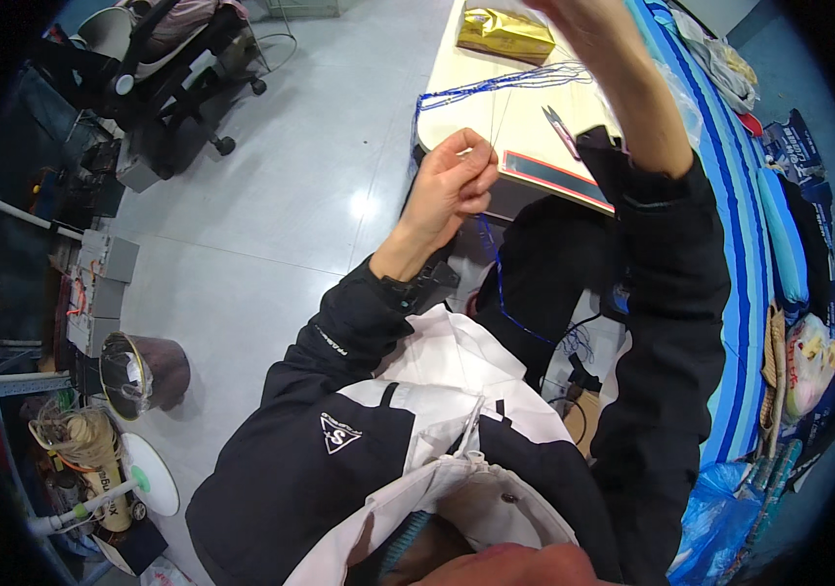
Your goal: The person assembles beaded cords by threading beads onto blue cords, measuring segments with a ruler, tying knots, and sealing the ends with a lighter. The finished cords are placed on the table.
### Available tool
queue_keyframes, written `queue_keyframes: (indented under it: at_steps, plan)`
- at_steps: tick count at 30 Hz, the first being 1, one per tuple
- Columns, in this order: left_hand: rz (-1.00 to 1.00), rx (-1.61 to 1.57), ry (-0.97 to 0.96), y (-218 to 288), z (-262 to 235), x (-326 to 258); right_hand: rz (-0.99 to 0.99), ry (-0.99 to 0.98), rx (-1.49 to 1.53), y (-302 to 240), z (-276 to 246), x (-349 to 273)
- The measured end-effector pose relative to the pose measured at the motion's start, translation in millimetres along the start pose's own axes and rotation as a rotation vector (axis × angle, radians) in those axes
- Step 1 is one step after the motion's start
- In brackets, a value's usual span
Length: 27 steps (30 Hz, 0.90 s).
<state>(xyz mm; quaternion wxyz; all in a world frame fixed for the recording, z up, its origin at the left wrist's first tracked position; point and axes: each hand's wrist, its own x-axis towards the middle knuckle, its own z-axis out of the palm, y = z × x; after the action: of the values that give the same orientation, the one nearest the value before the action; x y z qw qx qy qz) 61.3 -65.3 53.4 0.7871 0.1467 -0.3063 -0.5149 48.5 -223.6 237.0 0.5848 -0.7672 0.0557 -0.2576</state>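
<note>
My left hand [457, 181] is closed in a pinch beside the near left corner of the pale table [525, 115]. A thin thread rises from its fingertips, and a strand of small blue beads [501, 278] hangs beneath it toward my lap. My right hand [574, 8] reaches over the far part of the table; the upper picture edge cuts off its fingers, so its grip is hidden. Several blue beaded strands [505, 86] lie across the tabletop and drape over its left edge. Between my arms rest thread snips [562, 132] and a dark flat strip with a red border [554, 178].
A gold package [505, 37] sits farther back on the table. To the right runs a blue striped cloth [730, 254] with bags beside it. On the left are an office chair [178, 83], a waste bin [149, 373] and a white-based stand [149, 474].
</note>
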Motion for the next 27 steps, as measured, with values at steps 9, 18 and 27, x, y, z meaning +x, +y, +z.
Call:
queue_keyframes:
  at_steps: [9, 18, 27]
  plan:
    - [-0.121, 0.595, 0.215, 0, -11, 0, -0.107, -0.019, -0.818, 61, -99, -138]
    - [-0.370, 0.890, 0.196, -8, -17, -2, 0.261, 0.132, -0.350, 129, -98, -231]
    - [-0.557, 0.818, 0.267, -10, -12, 10, 0.373, 0.580, 0.256, 170, -87, -243]
